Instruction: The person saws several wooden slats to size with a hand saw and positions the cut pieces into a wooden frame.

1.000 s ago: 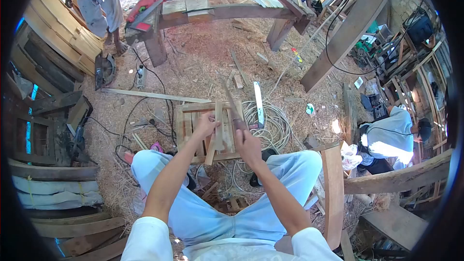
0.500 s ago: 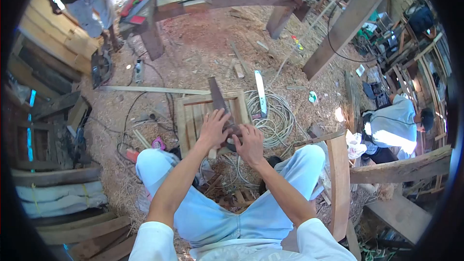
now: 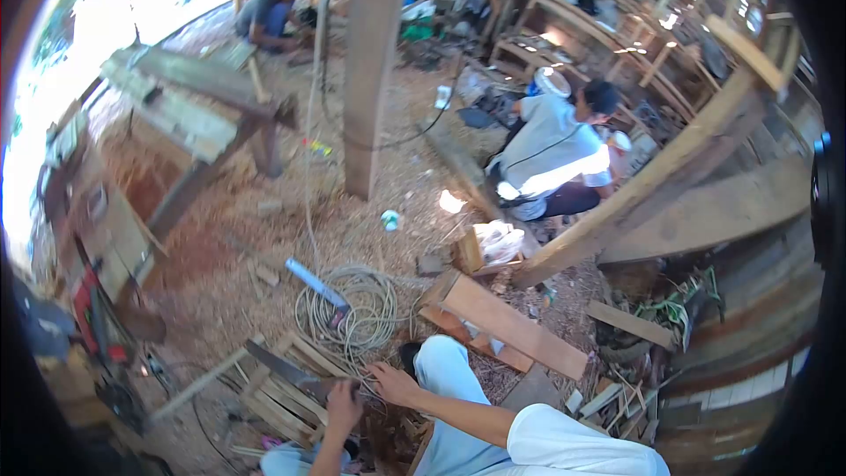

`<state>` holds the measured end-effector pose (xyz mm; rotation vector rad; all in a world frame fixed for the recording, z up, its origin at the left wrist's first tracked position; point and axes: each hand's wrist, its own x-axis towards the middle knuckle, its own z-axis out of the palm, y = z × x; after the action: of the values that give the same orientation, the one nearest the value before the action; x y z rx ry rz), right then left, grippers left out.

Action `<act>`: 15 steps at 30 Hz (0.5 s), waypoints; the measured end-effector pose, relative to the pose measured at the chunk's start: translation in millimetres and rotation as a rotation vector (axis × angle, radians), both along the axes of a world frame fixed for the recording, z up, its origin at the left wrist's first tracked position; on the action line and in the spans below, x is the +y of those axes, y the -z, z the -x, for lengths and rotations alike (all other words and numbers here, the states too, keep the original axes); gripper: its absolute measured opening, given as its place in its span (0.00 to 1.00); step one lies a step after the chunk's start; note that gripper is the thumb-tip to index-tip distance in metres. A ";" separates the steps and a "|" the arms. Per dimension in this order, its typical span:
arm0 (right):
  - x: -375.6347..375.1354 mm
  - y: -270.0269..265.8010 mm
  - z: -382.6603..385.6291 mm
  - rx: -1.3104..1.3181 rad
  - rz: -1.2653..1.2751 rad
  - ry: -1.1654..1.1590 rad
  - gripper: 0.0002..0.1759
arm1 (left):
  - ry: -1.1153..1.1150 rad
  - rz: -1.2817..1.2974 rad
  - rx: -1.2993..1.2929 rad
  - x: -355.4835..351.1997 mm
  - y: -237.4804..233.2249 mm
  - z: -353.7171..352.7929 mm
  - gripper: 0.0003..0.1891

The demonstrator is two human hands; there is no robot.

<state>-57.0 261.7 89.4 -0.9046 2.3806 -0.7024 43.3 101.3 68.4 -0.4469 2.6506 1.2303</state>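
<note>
A handsaw [image 3: 280, 364] lies slantwise over a slatted wooden frame [image 3: 264, 410] on the ground in front of my knees. My left hand [image 3: 342, 405] is closed at the saw's handle end, with its fingers curled. Just to the right, my right hand [image 3: 394, 385] has its fingers stretched toward the handle and holds nothing that shows. Coiled pale cable [image 3: 388, 308] lies just beyond the frame, with a second saw [image 3: 315, 282], light-bladed and dark-handled, resting on it.
A person [image 3: 555, 154] in a light shirt crouches at the right; another person [image 3: 269, 18] sits far back. A wooden post [image 3: 374, 79] rises ahead. Planks [image 3: 515, 322] lie beside my right knee. A red power tool [image 3: 88, 308] is at the left, and shavings cover the ground.
My view has swung to the right, shifting the scene leftward. My left hand has gone from the saw blade to its handle end. My right hand now lies beside it.
</note>
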 end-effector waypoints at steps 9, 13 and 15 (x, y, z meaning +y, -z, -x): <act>96.3 -205.1 -17.8 -0.288 -0.152 0.528 0.16 | 0.252 -0.327 -0.139 43.3 -224.1 42.2 0.16; 145.4 -281.5 -8.9 -0.144 0.062 0.670 0.14 | 0.549 -0.206 -0.042 87.3 -289.0 104.8 0.16; 182.6 -331.3 27.2 -0.019 0.192 0.794 0.13 | 0.755 -0.427 0.042 128.8 -348.7 171.2 0.15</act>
<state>-84.2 444.2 420.7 0.0344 2.6622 -1.2283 -127.8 230.2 417.1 0.5925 2.1284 1.4445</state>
